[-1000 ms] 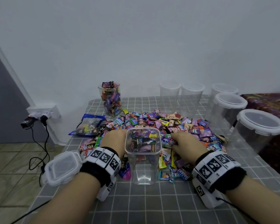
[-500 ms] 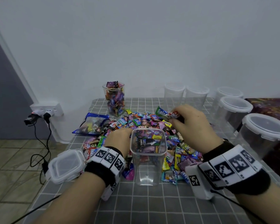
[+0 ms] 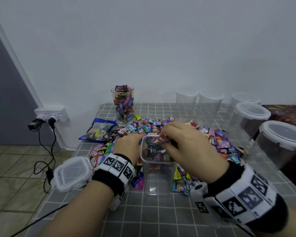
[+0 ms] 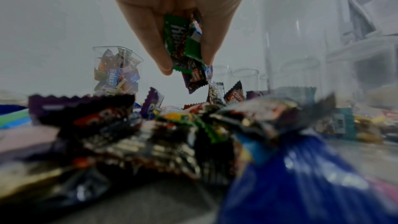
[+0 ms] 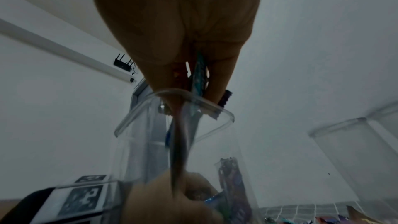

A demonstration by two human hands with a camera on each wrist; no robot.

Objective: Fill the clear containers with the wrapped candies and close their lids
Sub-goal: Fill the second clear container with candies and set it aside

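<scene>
The right hand (image 3: 186, 144) has been swung back from above the pile and is now poised over the mouth of the open container (image 3: 158, 168), a few wrapped sweets (image 3: 162, 139) pinched in its fingertips, ready, it seems, to be dropped in. On the other side, more sweets (image 4: 185, 45) are gripped by the left hand (image 3: 128, 147), kept low over the candy pile (image 3: 217, 142) just beside the container, presumably so the next load follows at once. The container stands near the front of the surface (image 3: 152, 216), partly filled. Its lid (image 3: 72, 173) is left at the left edge. A filled jar (image 3: 123, 103) and lidded empty tubs (image 3: 251, 115) are parked behind.
</scene>
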